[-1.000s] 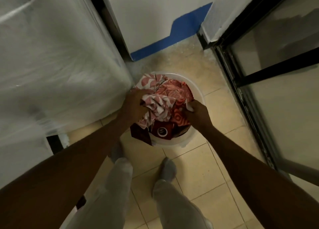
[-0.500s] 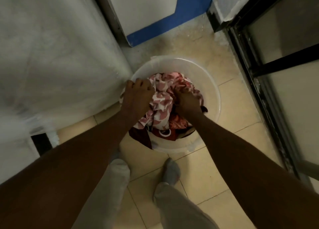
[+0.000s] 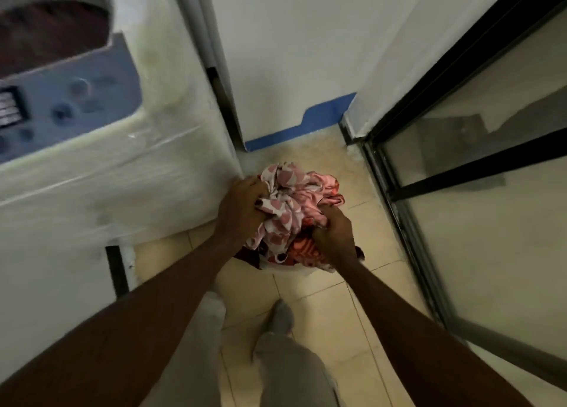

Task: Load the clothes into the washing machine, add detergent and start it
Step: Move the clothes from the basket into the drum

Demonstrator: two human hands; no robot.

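Observation:
A bundle of pink, white and red patterned clothes (image 3: 291,210) is bunched between both my hands in the middle of the view. My left hand (image 3: 242,210) grips its left side and my right hand (image 3: 334,237) grips its right side from below. Only a sliver of the white basin's rim (image 3: 291,270) shows under the bundle. The white top-loading washing machine (image 3: 122,191) stands on the left, wrapped in clear plastic. Its blue control panel (image 3: 67,108) and dark open drum (image 3: 46,35) are at the top left.
A glass sliding door with a black frame (image 3: 460,176) runs along the right. A white wall with a blue skirting strip (image 3: 300,130) is straight ahead. My legs and socked feet (image 3: 279,314) stand on beige floor tiles below the bundle.
Both hands closed on the clothes inside the basin and have lifted the bundle up. The view has tilted up, bringing the machine's control panel and drum into sight.

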